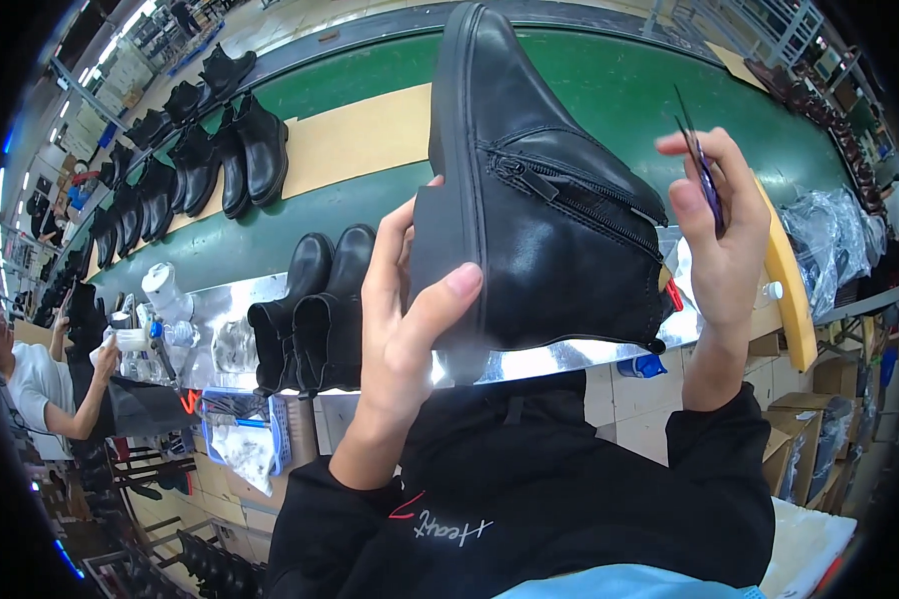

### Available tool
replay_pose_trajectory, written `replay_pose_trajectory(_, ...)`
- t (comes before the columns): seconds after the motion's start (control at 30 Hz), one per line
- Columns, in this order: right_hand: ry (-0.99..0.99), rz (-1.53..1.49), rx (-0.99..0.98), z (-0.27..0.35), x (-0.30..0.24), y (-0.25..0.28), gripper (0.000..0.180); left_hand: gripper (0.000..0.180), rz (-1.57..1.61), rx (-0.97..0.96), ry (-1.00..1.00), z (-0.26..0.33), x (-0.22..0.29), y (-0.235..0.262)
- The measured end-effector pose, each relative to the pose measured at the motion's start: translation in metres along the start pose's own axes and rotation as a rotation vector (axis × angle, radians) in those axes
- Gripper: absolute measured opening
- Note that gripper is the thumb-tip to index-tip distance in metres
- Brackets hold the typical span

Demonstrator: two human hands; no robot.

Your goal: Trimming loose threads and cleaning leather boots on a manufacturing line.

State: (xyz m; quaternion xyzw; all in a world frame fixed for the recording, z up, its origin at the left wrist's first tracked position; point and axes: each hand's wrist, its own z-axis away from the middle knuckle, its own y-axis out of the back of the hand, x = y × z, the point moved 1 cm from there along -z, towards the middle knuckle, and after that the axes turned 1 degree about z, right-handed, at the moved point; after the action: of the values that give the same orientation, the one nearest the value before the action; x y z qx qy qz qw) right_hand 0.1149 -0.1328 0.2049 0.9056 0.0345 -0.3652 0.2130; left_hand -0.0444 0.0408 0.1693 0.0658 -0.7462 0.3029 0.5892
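My left hand [395, 309] grips a black leather ankle boot [559, 260] by its sole, thumb on the near edge and fingers behind. The boot is held up on its side, toe pointing away from me, with its side zipper [579, 205] facing me. Something red shows at the boot's opening. To the right of the boot, apart from it, my right hand [724, 215] holds a slim dark two-pointed tool [707, 180], tweezers or small snips; I cannot tell which. Its thin tips point up and away. A pair of black boots [320, 309] stands left of my left hand.
Several black boots [255, 150] line the green belt [370, 190], some on tan board [360, 130]. Clear plastic bags [824, 250] and a yellow bar [791, 290] are at right. A blue basket [285, 429] sits lower left. At far left a person [45, 389] works.
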Motion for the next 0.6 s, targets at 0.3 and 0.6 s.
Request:
replay_pose_trajectory(0.3, 0.297, 0.180, -0.263, -0.023, -0.026, -0.003, 0.027, 0.064, -0.038, -0.048, 0.050, 0.006, 0.019, 0.001)
replay_pose_trajectory(0.6, 0.497, 0.343, -0.446, -0.037, -0.036, -0.001, 0.036, 0.063, -0.289, -0.078, -0.132, 0.004, 0.016, 0.008)
